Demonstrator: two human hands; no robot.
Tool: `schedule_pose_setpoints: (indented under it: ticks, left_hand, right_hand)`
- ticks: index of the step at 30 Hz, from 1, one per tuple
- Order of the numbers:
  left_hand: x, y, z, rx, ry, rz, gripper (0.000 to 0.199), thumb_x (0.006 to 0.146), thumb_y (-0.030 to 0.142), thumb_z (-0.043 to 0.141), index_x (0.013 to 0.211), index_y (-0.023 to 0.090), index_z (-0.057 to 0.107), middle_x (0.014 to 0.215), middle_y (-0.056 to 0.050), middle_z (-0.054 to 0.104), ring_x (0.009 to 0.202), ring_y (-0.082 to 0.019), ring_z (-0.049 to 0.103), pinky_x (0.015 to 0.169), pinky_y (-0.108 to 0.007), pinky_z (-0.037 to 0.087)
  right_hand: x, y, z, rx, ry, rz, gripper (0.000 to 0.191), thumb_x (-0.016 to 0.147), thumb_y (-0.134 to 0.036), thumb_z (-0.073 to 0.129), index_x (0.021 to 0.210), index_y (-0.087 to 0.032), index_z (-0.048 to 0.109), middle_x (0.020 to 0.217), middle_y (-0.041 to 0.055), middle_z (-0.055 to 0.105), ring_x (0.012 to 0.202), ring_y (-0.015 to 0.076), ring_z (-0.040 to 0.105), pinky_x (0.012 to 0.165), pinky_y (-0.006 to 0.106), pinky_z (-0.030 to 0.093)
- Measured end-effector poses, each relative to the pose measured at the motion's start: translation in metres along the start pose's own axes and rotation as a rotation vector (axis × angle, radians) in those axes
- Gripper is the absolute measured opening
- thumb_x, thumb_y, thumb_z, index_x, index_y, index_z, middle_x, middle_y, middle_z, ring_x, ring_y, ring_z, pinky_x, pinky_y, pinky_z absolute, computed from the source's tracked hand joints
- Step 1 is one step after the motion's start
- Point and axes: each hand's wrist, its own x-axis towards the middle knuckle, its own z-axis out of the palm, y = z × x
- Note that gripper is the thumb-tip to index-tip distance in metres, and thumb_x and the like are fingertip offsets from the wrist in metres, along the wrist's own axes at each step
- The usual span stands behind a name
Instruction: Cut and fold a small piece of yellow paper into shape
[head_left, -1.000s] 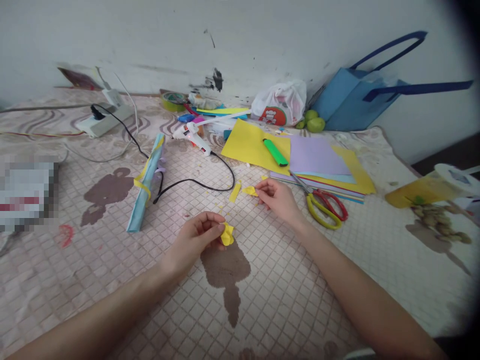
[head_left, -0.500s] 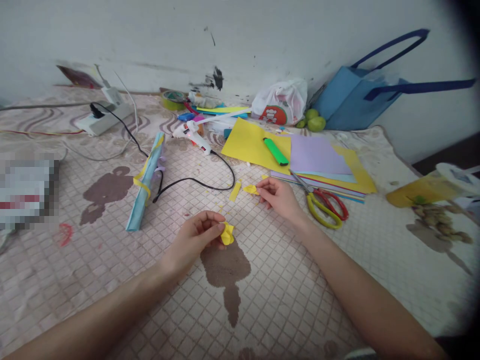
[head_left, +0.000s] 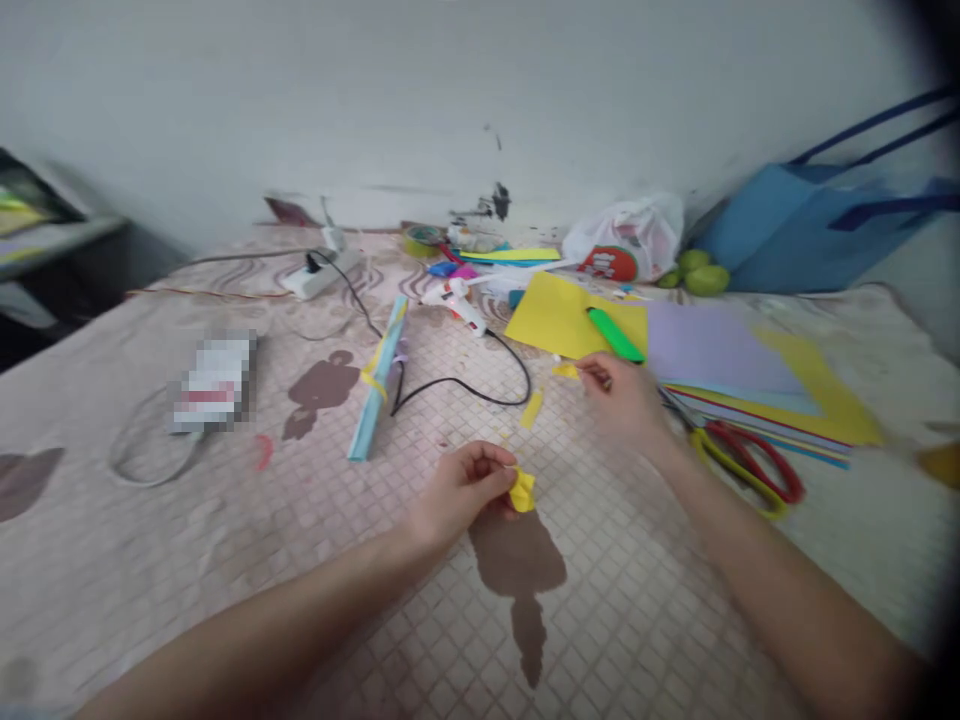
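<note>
My left hand (head_left: 472,490) pinches a small folded yellow paper piece with petal-like lobes (head_left: 523,491) between thumb and fingers, just above the cloth. My right hand (head_left: 626,400) is closed at the fingertips on another small yellow paper piece (head_left: 565,370), near the front edge of the yellow sheet; blur hides its exact shape. A yellow paper strip (head_left: 532,408) lies between the hands on the quilted cloth. Scissors with yellow and red handles (head_left: 742,465) rest beside my right forearm, their blades partly hidden.
Behind the hands lie a white glue gun (head_left: 461,305) with a black cord, stacked coloured paper (head_left: 705,345) and a green cutter (head_left: 615,335). A light-blue paper roll (head_left: 379,390) is to the left. Farther back are a power strip (head_left: 319,278), plastic bag (head_left: 626,245) and blue bag (head_left: 802,220).
The view has turned left, so things appear farther right. My right hand has moved its yellow piece slightly away from me, toward the yellow sheet. My left hand keeps its paper piece.
</note>
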Motion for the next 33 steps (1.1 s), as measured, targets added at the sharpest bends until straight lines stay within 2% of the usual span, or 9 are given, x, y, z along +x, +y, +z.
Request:
schedule_pose_setpoints:
  ticks: [4,8,12,15,19,22,24,29,33]
  left_hand:
    - [0.003,-0.003,-0.001,-0.026,-0.009,0.013,0.034,0.067,0.037,0.074,0.085,0.015,0.056,0.066,-0.002,0.064,0.053,-0.011,0.060,0.053,-0.025,0.048]
    - [0.005,-0.004,-0.001,-0.041,-0.029,0.023,0.033,0.066,0.036,0.075,0.084,0.016,0.056,0.066,-0.001,0.065,0.052,-0.011,0.059,0.052,-0.025,0.048]
    - [0.006,-0.005,-0.001,-0.038,-0.036,0.030,0.034,0.066,0.037,0.075,0.084,0.016,0.056,0.067,-0.002,0.065,0.052,-0.012,0.060,0.053,-0.026,0.049]
    - [0.006,-0.006,-0.001,-0.037,-0.039,0.039,0.034,0.066,0.038,0.075,0.084,0.016,0.056,0.066,-0.001,0.065,0.052,-0.012,0.059,0.053,-0.026,0.049]
    - [0.006,-0.006,-0.001,-0.035,-0.033,0.043,0.034,0.066,0.037,0.075,0.084,0.016,0.055,0.066,-0.001,0.065,0.051,-0.011,0.059,0.051,-0.025,0.048]
    - [0.006,-0.005,0.000,-0.042,-0.032,0.046,0.035,0.066,0.037,0.075,0.084,0.015,0.054,0.065,-0.001,0.064,0.050,-0.011,0.059,0.051,-0.025,0.048]
    - [0.006,-0.005,0.000,-0.046,-0.032,0.053,0.036,0.066,0.037,0.075,0.085,0.015,0.054,0.065,-0.001,0.064,0.050,-0.011,0.058,0.052,-0.025,0.048]
    - [0.004,-0.006,0.000,-0.021,-0.015,0.148,0.034,0.070,0.039,0.072,0.087,0.015,0.055,0.069,-0.002,0.064,0.055,-0.011,0.059,0.055,-0.025,0.048]
    - [0.003,-0.005,-0.001,0.022,-0.010,0.235,0.033,0.074,0.039,0.069,0.088,0.014,0.054,0.073,-0.004,0.064,0.061,-0.012,0.060,0.058,-0.025,0.049]
  right_hand:
    - [0.004,0.010,0.009,-0.288,0.000,-0.154,0.023,0.089,-0.024,0.043,0.094,-0.020,0.065,0.091,0.0101,0.068,0.084,0.0254,0.062,0.070,0.038,0.048]
    - [-0.002,0.015,0.010,-0.511,-0.057,-0.289,0.027,0.090,-0.022,0.040,0.100,-0.021,0.064,0.093,0.0110,0.066,0.090,0.0275,0.060,0.069,0.039,0.048]
    - [-0.010,0.018,0.005,-0.468,-0.111,-0.351,0.024,0.089,-0.023,0.041,0.099,-0.023,0.063,0.095,0.0095,0.065,0.093,0.0271,0.058,0.077,0.041,0.049]
    - [-0.019,0.016,-0.002,-0.354,-0.094,-0.331,0.023,0.088,-0.024,0.043,0.102,-0.024,0.062,0.101,0.0089,0.064,0.098,0.0268,0.058,0.085,0.042,0.049]
    - [-0.035,-0.002,-0.011,-0.196,-0.012,-0.273,0.021,0.088,-0.026,0.044,0.100,-0.024,0.062,0.099,0.0088,0.064,0.097,0.0255,0.060,0.086,0.042,0.049]
    - [-0.049,-0.027,-0.016,-0.045,0.008,-0.150,0.017,0.088,-0.028,0.047,0.095,-0.025,0.062,0.096,0.0082,0.066,0.086,0.0238,0.062,0.075,0.038,0.051]
    - [-0.057,-0.045,-0.016,0.103,-0.074,-0.033,0.016,0.088,-0.032,0.049,0.094,-0.025,0.061,0.097,0.0069,0.066,0.078,0.0214,0.062,0.068,0.036,0.051]
    - [-0.074,-0.081,-0.008,0.568,-0.433,0.256,0.025,0.089,-0.045,0.047,0.099,-0.026,0.060,0.086,0.0044,0.066,0.069,0.0183,0.062,0.060,0.031,0.050]
    - [-0.083,-0.093,0.000,0.772,-0.473,0.388,0.029,0.090,-0.048,0.046,0.100,-0.024,0.059,0.077,0.0035,0.062,0.063,0.0157,0.057,0.053,0.027,0.046]
